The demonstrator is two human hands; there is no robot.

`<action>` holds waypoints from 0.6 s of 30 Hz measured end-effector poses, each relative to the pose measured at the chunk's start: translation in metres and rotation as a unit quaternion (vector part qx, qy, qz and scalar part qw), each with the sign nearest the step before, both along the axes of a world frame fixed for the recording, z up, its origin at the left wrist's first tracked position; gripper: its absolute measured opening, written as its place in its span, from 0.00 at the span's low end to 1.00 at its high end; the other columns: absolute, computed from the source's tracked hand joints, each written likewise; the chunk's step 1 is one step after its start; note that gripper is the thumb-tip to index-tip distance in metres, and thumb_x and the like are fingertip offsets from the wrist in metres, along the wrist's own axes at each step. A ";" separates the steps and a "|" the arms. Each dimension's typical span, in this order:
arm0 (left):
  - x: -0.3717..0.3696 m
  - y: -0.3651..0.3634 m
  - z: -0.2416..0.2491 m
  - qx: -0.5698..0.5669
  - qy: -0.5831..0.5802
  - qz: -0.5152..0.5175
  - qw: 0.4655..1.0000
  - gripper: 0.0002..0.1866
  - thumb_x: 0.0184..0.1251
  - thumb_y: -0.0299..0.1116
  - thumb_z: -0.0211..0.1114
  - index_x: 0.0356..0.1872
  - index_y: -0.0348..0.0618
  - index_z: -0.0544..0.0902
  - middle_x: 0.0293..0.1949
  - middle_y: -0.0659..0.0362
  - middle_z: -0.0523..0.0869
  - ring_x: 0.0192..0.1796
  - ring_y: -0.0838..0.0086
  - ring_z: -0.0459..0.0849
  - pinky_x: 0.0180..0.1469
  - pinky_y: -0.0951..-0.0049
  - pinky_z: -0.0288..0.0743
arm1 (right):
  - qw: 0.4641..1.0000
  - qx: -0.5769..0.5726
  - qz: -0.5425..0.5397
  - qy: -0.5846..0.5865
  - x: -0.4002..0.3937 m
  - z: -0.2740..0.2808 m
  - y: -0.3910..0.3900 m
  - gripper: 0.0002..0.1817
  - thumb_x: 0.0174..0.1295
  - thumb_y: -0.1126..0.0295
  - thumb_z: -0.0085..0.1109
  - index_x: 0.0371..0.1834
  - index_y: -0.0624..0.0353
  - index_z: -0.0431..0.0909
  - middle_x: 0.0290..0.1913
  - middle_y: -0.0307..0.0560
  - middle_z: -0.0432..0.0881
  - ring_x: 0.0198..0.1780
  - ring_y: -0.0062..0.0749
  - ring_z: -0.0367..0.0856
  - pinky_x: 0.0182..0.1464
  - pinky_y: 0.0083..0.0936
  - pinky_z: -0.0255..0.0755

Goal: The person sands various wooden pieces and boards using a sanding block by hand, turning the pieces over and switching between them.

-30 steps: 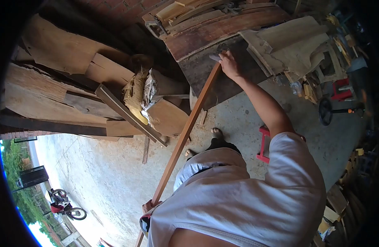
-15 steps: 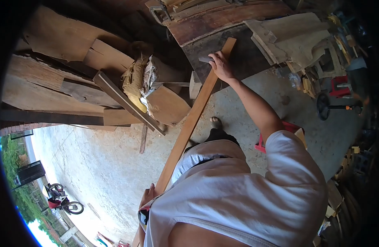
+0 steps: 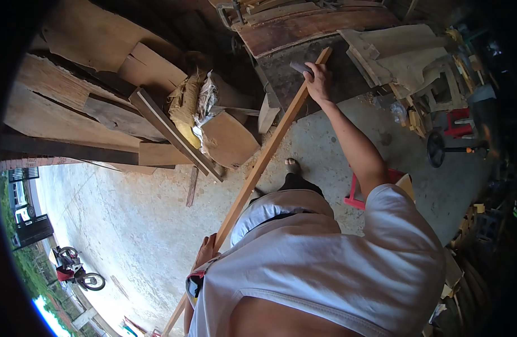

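Observation:
A long, narrow wooden plank runs diagonally from the upper middle down past my left side, with its narrow edge facing up. My left hand is closed around its lower part near my waist; my shirt partly hides that stretch. At the upper end, my right hand grips a flat grey sanding block beside the plank, its fingers close to the wood. The plank's far end lies over a dark work surface.
Large wooden boards and a yellowish sack are stacked at left. Thin sheets lie at upper right. A red stool stands by my right arm. A motorcycle is parked outside on the concrete floor.
The plank has turned from its broad face to its narrow edge. My right hand, still with the sanding block, has shifted slightly up and right. My left hand has moved slightly up the picture.

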State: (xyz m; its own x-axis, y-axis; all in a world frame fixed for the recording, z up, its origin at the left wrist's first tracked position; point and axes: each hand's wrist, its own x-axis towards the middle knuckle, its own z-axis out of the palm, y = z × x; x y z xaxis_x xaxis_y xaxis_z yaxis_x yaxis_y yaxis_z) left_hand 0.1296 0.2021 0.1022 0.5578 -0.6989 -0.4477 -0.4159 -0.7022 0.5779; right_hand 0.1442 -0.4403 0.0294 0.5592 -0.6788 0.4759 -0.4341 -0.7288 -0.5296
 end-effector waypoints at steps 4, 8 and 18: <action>0.007 -0.024 0.004 0.072 0.088 0.072 0.991 0.23 0.63 0.30 0.66 0.60 0.43 0.79 0.32 0.42 0.85 0.34 0.52 0.87 0.37 0.59 0.78 | 1.000 0.009 -0.025 -0.007 -0.025 0.000 0.088 0.16 0.66 0.68 0.60 0.56 0.54 0.73 0.50 0.53 0.73 0.52 0.53 0.72 0.55 0.44 0.64; 0.015 -0.042 0.005 0.078 0.078 0.072 0.991 0.21 0.64 0.33 0.67 0.58 0.43 0.80 0.27 0.45 0.85 0.30 0.54 0.86 0.35 0.61 0.78 | 0.977 0.082 0.193 0.026 -0.070 0.035 0.214 0.22 0.63 0.72 0.62 0.61 0.54 0.72 0.54 0.52 0.71 0.54 0.51 0.70 0.57 0.46 0.63; 0.031 -0.046 -0.008 0.093 0.064 0.081 0.990 0.19 0.64 0.33 0.69 0.56 0.42 0.82 0.29 0.46 0.86 0.30 0.60 0.87 0.34 0.63 0.78 | 0.995 -0.087 -0.025 0.041 -0.054 0.012 0.061 0.17 0.65 0.70 0.60 0.57 0.55 0.75 0.46 0.48 0.74 0.47 0.47 0.71 0.48 0.40 0.68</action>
State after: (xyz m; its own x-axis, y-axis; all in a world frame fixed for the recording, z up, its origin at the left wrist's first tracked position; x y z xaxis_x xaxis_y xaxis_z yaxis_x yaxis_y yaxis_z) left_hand 0.1607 0.1558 0.0946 0.5861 -0.5041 -0.6344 -0.2218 -0.8528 0.4727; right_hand 0.0902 -0.3798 0.0415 0.5678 -0.6190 0.5427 -0.5092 -0.7821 -0.3593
